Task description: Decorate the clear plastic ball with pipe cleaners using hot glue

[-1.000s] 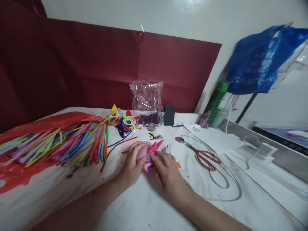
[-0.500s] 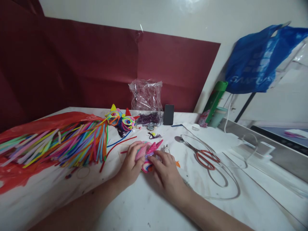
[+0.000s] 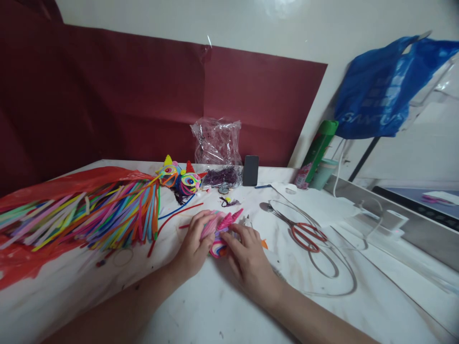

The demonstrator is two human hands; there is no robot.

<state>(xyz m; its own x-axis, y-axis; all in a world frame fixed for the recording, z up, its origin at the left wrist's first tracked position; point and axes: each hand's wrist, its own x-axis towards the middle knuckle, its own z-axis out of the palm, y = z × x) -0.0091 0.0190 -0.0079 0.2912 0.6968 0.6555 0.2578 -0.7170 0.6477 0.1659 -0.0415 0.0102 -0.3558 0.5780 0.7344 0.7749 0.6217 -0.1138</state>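
Between my hands, just above the white marbled tabletop, is a pink and purple pipe-cleaner figure with pointed pink ears and a ringed, multicoloured eye. My left hand is closed around its left side. From the right, the bent fingers of my right hand pinch its front near the purple part. My fingers cover much of the figure. Behind it, to the left, two similar finished-looking pipe-cleaner heads with pointed ears stand together. A small whitish nozzle-like tip shows just behind my right hand.
Many coloured pipe cleaners lie on a red plastic bag at left. Red-handled scissors and a looping cable lie at right. Farther back are a dark phone-like slab, a clear plastic bag and a green container.
The view has shifted very slightly. Both hands keep their grip on the pipe-cleaner figure, with almost no visible movement.
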